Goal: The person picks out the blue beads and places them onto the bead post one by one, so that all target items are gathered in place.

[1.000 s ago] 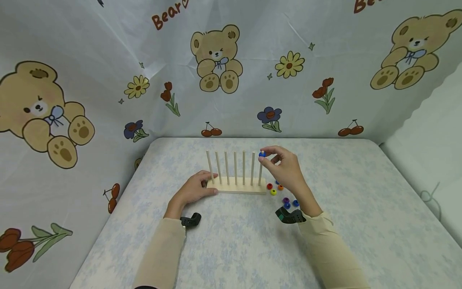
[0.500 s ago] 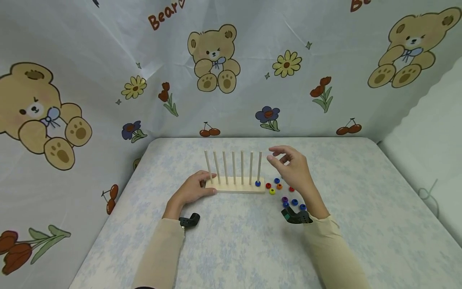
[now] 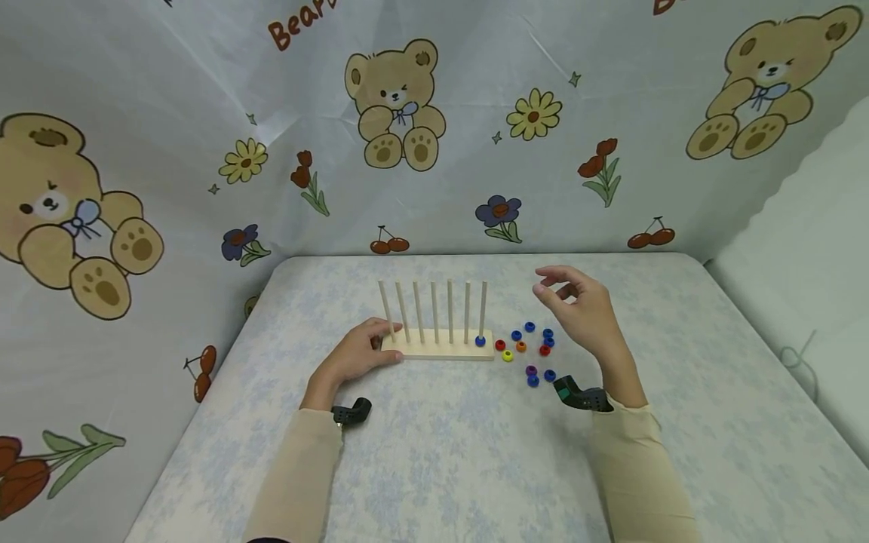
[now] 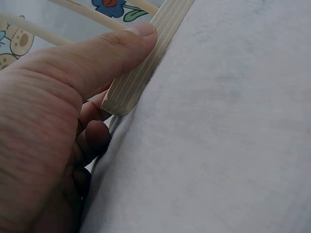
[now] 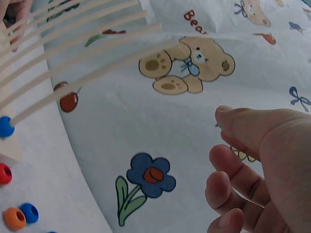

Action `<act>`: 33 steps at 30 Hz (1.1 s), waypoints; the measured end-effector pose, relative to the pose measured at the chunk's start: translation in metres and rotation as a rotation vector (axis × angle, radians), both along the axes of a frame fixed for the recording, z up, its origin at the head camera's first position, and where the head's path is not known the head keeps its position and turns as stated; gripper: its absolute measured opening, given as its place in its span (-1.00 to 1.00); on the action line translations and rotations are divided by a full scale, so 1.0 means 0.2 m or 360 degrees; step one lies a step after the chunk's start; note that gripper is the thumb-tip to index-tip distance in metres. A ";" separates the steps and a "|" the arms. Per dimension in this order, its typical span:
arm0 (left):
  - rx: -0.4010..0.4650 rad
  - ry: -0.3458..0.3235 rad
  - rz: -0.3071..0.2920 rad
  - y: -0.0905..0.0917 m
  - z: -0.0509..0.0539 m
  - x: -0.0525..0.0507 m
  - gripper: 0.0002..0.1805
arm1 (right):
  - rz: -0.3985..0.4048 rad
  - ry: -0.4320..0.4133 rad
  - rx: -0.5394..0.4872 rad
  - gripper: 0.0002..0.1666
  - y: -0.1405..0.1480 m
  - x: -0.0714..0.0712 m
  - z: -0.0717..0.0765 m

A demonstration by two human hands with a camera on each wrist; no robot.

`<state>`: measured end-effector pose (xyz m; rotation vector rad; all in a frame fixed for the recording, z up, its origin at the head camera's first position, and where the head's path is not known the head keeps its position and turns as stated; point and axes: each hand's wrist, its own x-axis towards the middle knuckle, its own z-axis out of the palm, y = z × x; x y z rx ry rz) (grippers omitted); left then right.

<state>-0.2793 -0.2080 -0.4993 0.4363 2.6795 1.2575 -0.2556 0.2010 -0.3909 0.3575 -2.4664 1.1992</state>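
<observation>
A pale wooden base carries a row of several upright pegs. One blue bead sits at the foot of the rightmost peg. My left hand grips the base's left end, its thumb along the front edge and the other fingers behind. To the right of the pegs, my right hand hovers above the table, fingers loosely bent and thumb apart, holding nothing. Below it lie loose beads: a red bead, a yellow bead, an orange bead, a purple bead and several blue ones.
The table has a pale blue mottled cover. Behind it hangs a bear-print cloth. A white surface borders the table at the right, with a thin cord near it.
The blue bead, earlier pinched at the top of the rightmost peg, was let go and now rests at its foot. My right hand moved away rightward. The left hand keeps its grip.
</observation>
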 end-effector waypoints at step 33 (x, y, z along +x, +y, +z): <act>0.0033 0.0000 0.0003 0.00 0.00 0.00 -0.42 | 0.0118 -0.0572 0.0243 -0.62 0.26 -0.12 -0.27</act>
